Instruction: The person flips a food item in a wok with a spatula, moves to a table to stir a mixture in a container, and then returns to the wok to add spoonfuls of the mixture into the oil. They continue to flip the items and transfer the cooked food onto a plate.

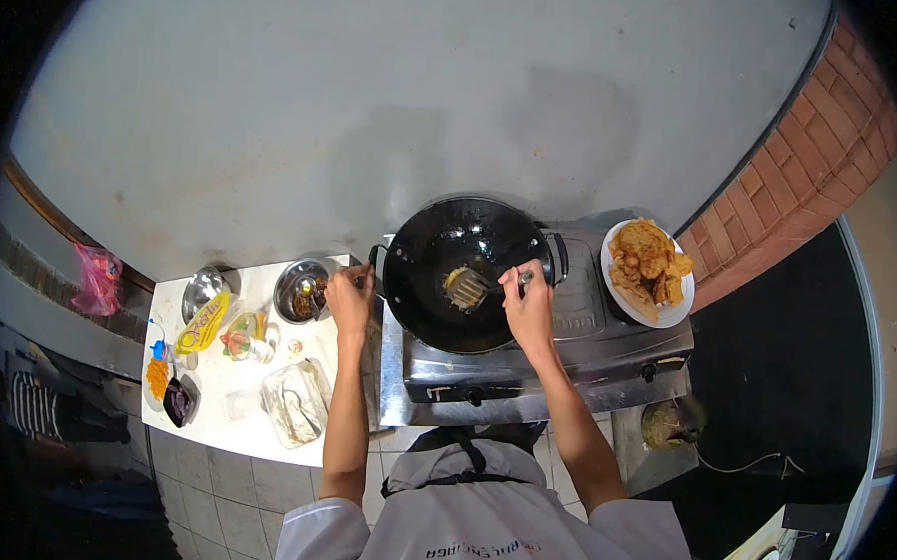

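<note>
A black two-handled wok point(417, 304) sits on the gas stove point(565, 360), its bottom glossy with oil. My right hand point(528, 298) grips a slotted metal spatula point(470, 292), whose head is down in the wok. A small yellowish piece of food point(457, 277) lies by the spatula head, partly covered by it. My left hand point(348, 301) is closed between the wok's left handle point(375, 260) and a steel bowl point(291, 278) with brown contents. Whatever its fingers hold, if anything, cannot be made out.
A white plate of fried food point(651, 274) stands right of the wok. On the white table point(253, 412) are another steel bowl point(206, 291), a yellow packet point(203, 323), a plastic tub of white powder point(295, 403) and a dark bowl point(178, 400). A wall rises behind the stove.
</note>
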Tool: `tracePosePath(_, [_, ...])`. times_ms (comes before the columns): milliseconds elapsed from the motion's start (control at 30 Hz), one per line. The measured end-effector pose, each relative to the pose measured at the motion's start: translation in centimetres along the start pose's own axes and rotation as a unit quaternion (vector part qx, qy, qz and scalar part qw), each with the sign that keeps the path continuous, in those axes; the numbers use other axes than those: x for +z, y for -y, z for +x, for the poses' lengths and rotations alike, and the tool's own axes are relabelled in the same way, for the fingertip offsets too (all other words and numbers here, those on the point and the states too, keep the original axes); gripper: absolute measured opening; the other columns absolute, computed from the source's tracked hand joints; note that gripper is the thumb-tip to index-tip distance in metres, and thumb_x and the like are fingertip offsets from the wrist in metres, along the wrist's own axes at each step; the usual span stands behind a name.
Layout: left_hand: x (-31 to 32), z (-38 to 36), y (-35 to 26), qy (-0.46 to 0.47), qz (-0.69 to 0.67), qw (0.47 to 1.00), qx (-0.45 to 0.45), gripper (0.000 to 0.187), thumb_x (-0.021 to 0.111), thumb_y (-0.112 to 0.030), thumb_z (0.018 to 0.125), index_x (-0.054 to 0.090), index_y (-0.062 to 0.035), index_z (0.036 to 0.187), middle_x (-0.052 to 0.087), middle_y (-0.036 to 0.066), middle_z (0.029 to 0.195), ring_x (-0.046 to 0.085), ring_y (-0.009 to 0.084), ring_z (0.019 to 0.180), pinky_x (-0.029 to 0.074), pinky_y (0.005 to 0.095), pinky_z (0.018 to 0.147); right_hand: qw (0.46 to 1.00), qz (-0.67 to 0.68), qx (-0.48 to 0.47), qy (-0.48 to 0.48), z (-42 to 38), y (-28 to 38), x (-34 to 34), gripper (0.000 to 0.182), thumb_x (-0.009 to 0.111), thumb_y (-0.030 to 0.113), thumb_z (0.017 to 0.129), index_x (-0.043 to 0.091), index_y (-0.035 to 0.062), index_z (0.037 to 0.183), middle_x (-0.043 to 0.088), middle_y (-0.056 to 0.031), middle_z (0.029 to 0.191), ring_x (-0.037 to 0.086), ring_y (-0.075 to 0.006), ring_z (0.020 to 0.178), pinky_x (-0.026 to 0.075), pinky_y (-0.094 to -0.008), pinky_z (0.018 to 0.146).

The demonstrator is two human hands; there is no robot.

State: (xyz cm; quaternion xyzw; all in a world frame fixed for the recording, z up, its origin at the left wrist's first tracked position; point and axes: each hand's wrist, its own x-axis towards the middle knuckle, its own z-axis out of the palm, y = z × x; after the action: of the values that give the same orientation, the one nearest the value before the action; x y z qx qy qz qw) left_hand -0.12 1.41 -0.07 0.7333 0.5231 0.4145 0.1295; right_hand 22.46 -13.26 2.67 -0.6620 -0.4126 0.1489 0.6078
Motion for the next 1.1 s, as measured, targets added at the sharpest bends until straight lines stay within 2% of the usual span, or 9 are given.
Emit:
tracePosePath(67, [0.0, 0.1, 0.2, 0.003, 0.01, 1.0, -0.002, 0.017, 0.07, -0.016, 0.08, 0.072, -0.0013, 0.088, 0.067, 0.019, 0.082, 0.065, 0.0327, 0.072, 0.05, 0.0382, 0.068, 0.997, -0.065, -0.045, -0.011, -0.4, -0.3, 0.3, 0.013, 0.052, 0.008, 0.093, 0.046, -0.0013, 0.086, 0.06, -0.0168, 0.067, 0.064, -0.0307, 0.062, 0.045, -0.037, 0.056])
tracePosePath(100, [0.0, 0.1, 0.3, 0.01, 0.018, 1.0, -0.003, 0.019, 0.07, -0.018, 0.081, 0.073, -0.0028, 0.092, 0.068, 0.02, 0.082, 0.065, 0.0313, 0.069, 0.05, 0.0366, 0.066, 0.998, -0.065, -0.006, 0.006, -0.5, -0.4, 0.2, 0.012, 0.052, 0.006, 0.093, 0.046, -0.0004, 0.084, 0.062, -0.0108, 0.074, 0.062, -0.0186, 0.069, 0.046, -0.0302, 0.064])
tracePosePath(133, [0.0, 0.0, 0.5, 0.011, 0.02, 1.0, -0.007, 0.019, 0.07, -0.018, 0.081, 0.073, -0.0028, 0.092, 0.068, 0.02, 0.082, 0.065, 0.0313, 0.069, 0.05, 0.0366, 0.066, 0.998, -0.065, -0.004, 0.01, -0.6, -0.5, 0.3, 0.012, 0.052, 0.006, 0.093, 0.046, -0.0004, 0.084, 0.062, -0.0108, 0.074, 0.062, -0.0186, 0.069, 0.046, -0.0302, 0.064])
tracePosePath(233, [0.1, 0.0, 0.7, 0.018, 0.006, 1.0, -0.001, 0.019, 0.07, -0.018, 0.08, 0.073, -0.0037, 0.093, 0.068, 0.019, 0.084, 0.065, 0.0307, 0.071, 0.05, 0.0365, 0.067, 0.998, -0.047, -0.032, -0.024, -0.7, -0.6, 0.4, 0.013, 0.053, 0.007, 0.092, 0.045, -0.0014, 0.086, 0.056, -0.0177, 0.064, 0.06, -0.0307, 0.058, 0.043, -0.0356, 0.054])
tracePosePath(633, [0.1, 0.1, 0.3, 0.012, 0.005, 1.0, 0.004, 0.019, 0.071, -0.017, 0.079, 0.072, -0.0026, 0.091, 0.068, 0.018, 0.084, 0.065, 0.0304, 0.073, 0.05, 0.0363, 0.068, 0.998, -0.04, -0.04, -0.025, -1.8, -0.7, 0.2, 0.013, 0.054, 0.007, 0.092, 0.046, -0.0007, 0.087, 0.053, -0.0164, 0.062, 0.053, -0.0214, 0.053, 0.042, -0.0332, 0.053])
tracePosePath(733, [0.0, 0.1, 0.1, -0.005, 0.003, 1.0, 0.011, 0.015, 0.069, -0.012, 0.079, 0.071, 0.0015, 0.083, 0.067, 0.019, 0.08, 0.065, 0.0349, 0.073, 0.05, 0.0399, 0.068, 0.999, -0.032, -0.02, -0.023, -2.0, -0.6, 0.2, 0.011, 0.054, 0.006, 0.092, 0.046, -0.0007, 0.088, 0.055, -0.0154, 0.063, 0.055, -0.019, 0.054, 0.043, -0.0333, 0.053])
tracePosePath(900, [-0.3, 0.3, 0.0, 0.015, -0.023, 1.0, -0.012, 0.015, 0.069, -0.012, 0.079, 0.071, 0.0011, 0.086, 0.067, 0.019, 0.082, 0.066, 0.0322, 0.073, 0.05, 0.0387, 0.068, 0.999, 0.015, 0.021, -0.03, -2.4, 0.9, -0.6, 0.005, 0.051, 0.004, 0.092, 0.048, 0.0003, 0.093, 0.063, -0.0089, 0.077, 0.059, -0.0144, 0.062, 0.046, -0.0285, 0.055])
tracePosePath(1000, [-0.5, 0.4, 0.1, 0.043, -0.023, 0.999, -0.018, 0.016, 0.07, -0.013, 0.079, 0.07, 0.0014, 0.087, 0.066, 0.019, 0.084, 0.066, 0.0311, 0.073, 0.05, 0.0378, 0.068, 0.999, -0.002, -0.016, -0.051, -1.6, 1.6, -2.1, 0.006, 0.051, 0.006, 0.093, 0.048, 0.0011, 0.093, 0.063, -0.0062, 0.08, 0.058, -0.0107, 0.065, 0.045, -0.0263, 0.056])
tracePosePath(1100, [-0.3, 0.4, 0.3, 0.043, -0.03, 0.999, -0.015, 0.018, 0.07, -0.013, 0.079, 0.07, 0.0019, 0.088, 0.066, 0.019, 0.085, 0.065, 0.0301, 0.072, 0.05, 0.0372, 0.067, 0.999, -0.03, -0.03, -0.019, -0.3, 2.3, -3.4, 0.007, 0.052, 0.007, 0.093, 0.047, 0.0007, 0.093, 0.062, -0.0111, 0.078, 0.06, -0.0182, 0.063, 0.045, -0.0308, 0.056])
